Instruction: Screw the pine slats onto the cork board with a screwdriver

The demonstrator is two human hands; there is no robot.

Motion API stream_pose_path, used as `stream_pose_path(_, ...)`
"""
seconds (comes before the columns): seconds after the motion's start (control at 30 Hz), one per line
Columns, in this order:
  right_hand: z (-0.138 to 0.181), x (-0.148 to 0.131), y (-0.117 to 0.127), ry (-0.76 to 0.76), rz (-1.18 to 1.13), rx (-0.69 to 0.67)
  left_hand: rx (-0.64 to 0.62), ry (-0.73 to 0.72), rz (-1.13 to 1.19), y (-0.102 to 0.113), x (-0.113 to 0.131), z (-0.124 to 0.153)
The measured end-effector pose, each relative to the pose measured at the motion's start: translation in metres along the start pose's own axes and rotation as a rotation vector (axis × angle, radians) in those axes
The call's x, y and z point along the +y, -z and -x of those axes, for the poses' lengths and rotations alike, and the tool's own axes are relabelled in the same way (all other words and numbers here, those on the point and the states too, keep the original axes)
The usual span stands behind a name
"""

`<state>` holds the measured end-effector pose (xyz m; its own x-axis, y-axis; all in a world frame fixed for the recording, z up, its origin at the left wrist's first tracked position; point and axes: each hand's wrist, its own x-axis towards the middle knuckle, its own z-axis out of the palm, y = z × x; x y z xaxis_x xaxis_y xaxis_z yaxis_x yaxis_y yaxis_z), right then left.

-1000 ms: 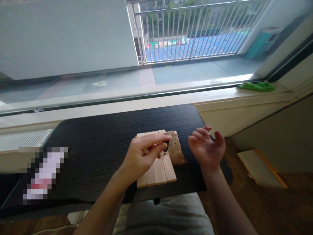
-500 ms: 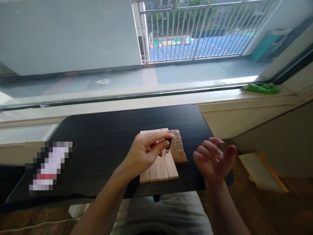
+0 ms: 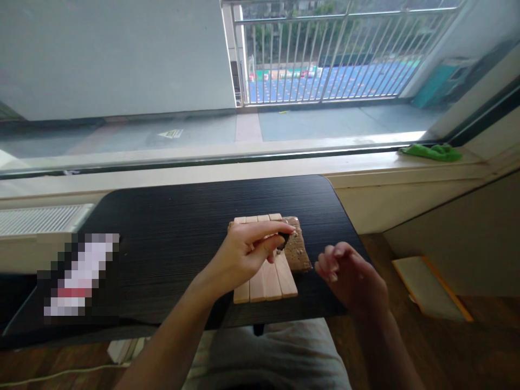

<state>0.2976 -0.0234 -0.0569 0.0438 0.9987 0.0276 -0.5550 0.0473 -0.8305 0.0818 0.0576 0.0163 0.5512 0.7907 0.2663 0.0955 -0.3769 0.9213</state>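
My left hand is closed, with thumb and fingers pinching a small black object whose kind I cannot make out. A tiny shiny bit shows just under it. Beneath this hand lie several pale wooden slats, side by side. Partly under their right side is a brown cardboard piece dotted with small holes and shiny spots. My right hand is raised near the table's right edge, apart from the board, its fingers curled together. Whatever it may hold is hidden.
The black table stands against a window sill. On the sill's right end lies a green cloth. A blurred-out item is on the table's left. An orange-edged panel lies on the floor at right.
My right hand has turned over and its spread fingers have curled in, a little nearer the cardboard. My left hand keeps its pinch on the black object, almost in place.
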Motion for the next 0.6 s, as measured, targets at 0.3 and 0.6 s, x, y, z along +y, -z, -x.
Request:
stream_pose_path(0.3, -0.039, -0.005, -0.038, 0.315, 0.747, -0.279, 0.082, -0.186, -0.248, 0.006, 0.0, -0.003)
stream_pose_path(0.6, -0.049, -0.002, -0.044, 0.302, 0.843, -0.363, 0.029, -0.241, -0.31, 0.006, -0.001, -0.005)
